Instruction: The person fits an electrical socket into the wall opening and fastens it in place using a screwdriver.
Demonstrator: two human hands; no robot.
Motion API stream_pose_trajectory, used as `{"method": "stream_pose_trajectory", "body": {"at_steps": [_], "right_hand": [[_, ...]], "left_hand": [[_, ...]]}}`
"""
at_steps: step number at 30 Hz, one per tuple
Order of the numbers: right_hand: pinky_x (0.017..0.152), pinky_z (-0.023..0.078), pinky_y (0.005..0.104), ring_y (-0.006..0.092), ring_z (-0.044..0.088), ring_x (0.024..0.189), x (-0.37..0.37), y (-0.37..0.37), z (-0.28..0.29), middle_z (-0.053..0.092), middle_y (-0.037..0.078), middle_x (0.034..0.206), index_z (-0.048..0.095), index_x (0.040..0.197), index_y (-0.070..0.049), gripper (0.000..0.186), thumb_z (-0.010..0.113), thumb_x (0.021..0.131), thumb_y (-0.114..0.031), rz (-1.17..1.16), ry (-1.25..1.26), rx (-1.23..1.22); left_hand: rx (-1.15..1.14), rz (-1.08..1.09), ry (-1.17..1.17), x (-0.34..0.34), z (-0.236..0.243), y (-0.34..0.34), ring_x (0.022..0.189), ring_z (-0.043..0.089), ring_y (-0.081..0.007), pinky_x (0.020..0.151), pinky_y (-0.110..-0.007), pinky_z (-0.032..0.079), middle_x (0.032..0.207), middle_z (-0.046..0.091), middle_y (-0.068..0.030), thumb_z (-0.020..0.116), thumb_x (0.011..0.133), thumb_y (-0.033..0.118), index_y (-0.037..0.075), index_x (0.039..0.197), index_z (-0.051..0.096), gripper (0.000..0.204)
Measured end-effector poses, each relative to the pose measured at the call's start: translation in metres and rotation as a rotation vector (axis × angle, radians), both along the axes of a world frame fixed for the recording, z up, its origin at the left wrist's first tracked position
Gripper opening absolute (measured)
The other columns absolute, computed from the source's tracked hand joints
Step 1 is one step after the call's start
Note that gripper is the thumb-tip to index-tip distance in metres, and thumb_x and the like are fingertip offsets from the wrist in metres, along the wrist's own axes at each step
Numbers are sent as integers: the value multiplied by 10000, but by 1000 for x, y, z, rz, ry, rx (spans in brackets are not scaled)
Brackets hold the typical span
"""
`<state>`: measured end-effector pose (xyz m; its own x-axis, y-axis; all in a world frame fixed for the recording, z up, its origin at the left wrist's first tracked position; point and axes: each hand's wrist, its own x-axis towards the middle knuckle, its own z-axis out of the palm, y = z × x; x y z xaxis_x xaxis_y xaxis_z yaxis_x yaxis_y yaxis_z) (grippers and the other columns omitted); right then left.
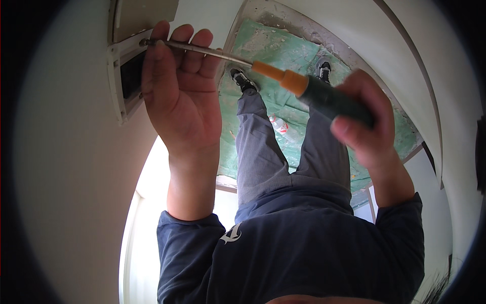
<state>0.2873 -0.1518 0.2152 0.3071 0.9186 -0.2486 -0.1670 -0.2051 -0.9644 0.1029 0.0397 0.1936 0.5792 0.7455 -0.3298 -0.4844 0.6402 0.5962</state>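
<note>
My right hand [372, 119] is wrapped round the dark green handle of a screwdriver [283, 78] with an orange collar; the hand is slightly blurred. The long metal shaft runs left to a white rectangular frame [117, 83] set on the wall, with a dark opening inside. At the shaft's tip, the thumb and forefinger of my left hand [185, 96] pinch the shaft, its other fingers curled loosely behind it. The tip meets the frame's upper right corner; a small dark screw head seems to be there, partly covered by my fingers.
A beige panel [144, 17] sits on the wall just above the frame. Below, a dusty green sheet [268, 45] covers the floor under my shoes. A clear plastic bottle [283, 126] lies between my legs. Pale walls rise close on both sides.
</note>
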Motion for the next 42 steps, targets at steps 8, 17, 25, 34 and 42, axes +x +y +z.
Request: {"method": "stream_pose_trajectory", "body": {"at_steps": [8,17,25,34,42], "right_hand": [[533,361,214,92,486,592,2,-14,7,577,40,827,503,1202,-13,522,763,877,-326,55,168,-123],[469,351,272,106,453,528,-13,-28,-5,515,24,692,545,1155,-9,553,536,984,-535,-61,362,-283],[627,424,252,127,523,715,-28,-35,0,562,92,1013,466,1278,38,597,727,919,-362,-146,-387,18],[581,427,263,126,545,673,-21,-38,2,594,77,910,486,1276,72,493,607,997,-316,-225,187,-78],[549,408,282,107,496,618,-15,-48,-3,549,66,822,502,1225,75,569,604,978,-428,-229,-235,-100]], "left_hand": [[-20,67,93,2,6,-2,1105,668,-278,939,-422,569,1159,679,-128,521,1041,162,11,1298,536,298],[-3,16,60,3,6,2,1114,660,-250,951,-444,552,1176,666,-109,501,1050,168,14,1285,539,284],[-30,29,39,4,5,4,1133,649,-239,967,-437,544,1183,654,-108,487,1054,158,13,1286,540,278],[-7,17,90,1,5,4,1148,639,-247,1000,-433,534,1201,654,-110,498,1047,154,15,1286,542,280],[-63,6,93,9,8,2,1127,655,-234,984,-452,535,1157,679,-94,507,1053,196,52,1284,559,278]]}}
